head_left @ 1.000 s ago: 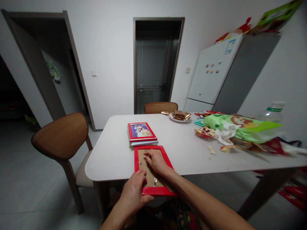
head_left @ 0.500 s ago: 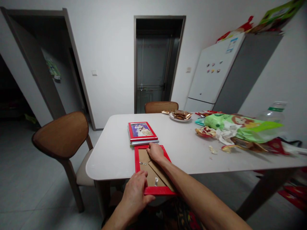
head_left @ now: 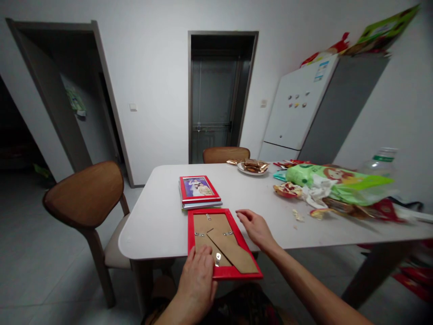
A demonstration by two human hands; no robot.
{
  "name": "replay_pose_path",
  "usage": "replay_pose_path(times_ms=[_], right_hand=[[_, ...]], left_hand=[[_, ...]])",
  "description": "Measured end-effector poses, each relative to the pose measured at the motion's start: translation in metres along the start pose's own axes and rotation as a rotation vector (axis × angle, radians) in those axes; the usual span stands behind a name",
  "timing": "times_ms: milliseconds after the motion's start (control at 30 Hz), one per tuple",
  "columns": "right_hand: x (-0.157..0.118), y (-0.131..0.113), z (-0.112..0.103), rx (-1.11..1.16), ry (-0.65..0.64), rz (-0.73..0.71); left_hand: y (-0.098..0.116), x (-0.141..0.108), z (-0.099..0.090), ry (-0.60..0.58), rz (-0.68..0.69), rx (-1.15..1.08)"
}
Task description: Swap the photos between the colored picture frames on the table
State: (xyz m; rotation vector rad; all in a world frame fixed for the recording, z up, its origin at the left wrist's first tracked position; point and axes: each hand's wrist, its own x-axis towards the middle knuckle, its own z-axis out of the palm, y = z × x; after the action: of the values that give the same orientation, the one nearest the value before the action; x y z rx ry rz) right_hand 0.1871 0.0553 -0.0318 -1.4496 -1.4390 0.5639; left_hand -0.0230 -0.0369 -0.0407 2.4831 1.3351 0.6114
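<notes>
A red picture frame (head_left: 221,273) lies back side up, its near part jutting past the table's front edge. Its brown backing board has a diagonal stand flap and several small metal clips. My left hand (head_left: 198,277) grips the frame's near left corner, fingers on top and thumb low at the edge. Just right of the frame, my right hand (head_left: 255,228) hovers apart from it, fingers loosely curled and holding nothing. Behind, touching or nearly touching the frame's far edge, a stack of picture frames (head_left: 200,188) lies with a photo of people facing up.
On the white table (head_left: 152,212), a plate of wrapped snacks (head_left: 253,167) stands at the back. To the right lie a green bag (head_left: 324,178), crumpled tissue (head_left: 316,195), a piece of fruit (head_left: 287,189) and a clear bottle (head_left: 380,162). A wooden chair (head_left: 86,198) stands left.
My right hand has lifted off the frame's backing and moved right, uncovering the top and right clips. My left hand stays on the frame's near left corner.
</notes>
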Motion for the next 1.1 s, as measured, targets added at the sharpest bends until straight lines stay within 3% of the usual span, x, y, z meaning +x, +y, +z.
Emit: replay_pose_path(times_ms=[100,233,300,367,433,533,600,667,733,933,1100], right_hand=[[-0.028,0.002,-0.009,0.352,0.012,0.261],[-0.068,-0.016,0.019,0.82,-0.339,0.497],[-0.079,-0.029,0.039,1.066,-0.427,0.592],[-0.082,-0.039,0.053,1.228,-0.361,0.632],[-0.079,-0.045,0.059,1.274,-0.193,0.581],[-0.069,-0.048,0.052,1.163,0.028,0.39],[-0.06,-0.045,0.039,0.993,0.073,0.329],[-0.048,-0.039,0.022,0.788,0.072,0.342],[-0.035,-0.029,0.004,0.614,0.056,0.37],[0.005,0.018,-0.049,0.251,0.041,0.415],[0.029,0.055,-0.082,-0.226,0.105,0.347]], left_hand=[[0.007,-0.001,-0.009,0.15,-0.028,-0.194],[0.028,-0.001,-0.014,0.322,-0.072,-0.65],[0.036,-0.001,-0.01,0.371,-0.077,-0.85],[0.041,-0.001,-0.005,0.385,-0.076,-0.964],[0.042,0.003,-0.004,0.384,-0.091,-0.998],[0.038,0.016,-0.016,0.499,-0.111,-1.04],[0.034,0.028,-0.03,0.594,-0.134,-1.118],[0.028,0.039,-0.041,0.547,-0.169,-1.21],[0.022,0.048,-0.042,0.418,-0.196,-1.276],[0.015,0.075,0.008,0.16,-0.137,-1.286],[0.031,0.107,0.042,0.049,-0.19,-0.822]])
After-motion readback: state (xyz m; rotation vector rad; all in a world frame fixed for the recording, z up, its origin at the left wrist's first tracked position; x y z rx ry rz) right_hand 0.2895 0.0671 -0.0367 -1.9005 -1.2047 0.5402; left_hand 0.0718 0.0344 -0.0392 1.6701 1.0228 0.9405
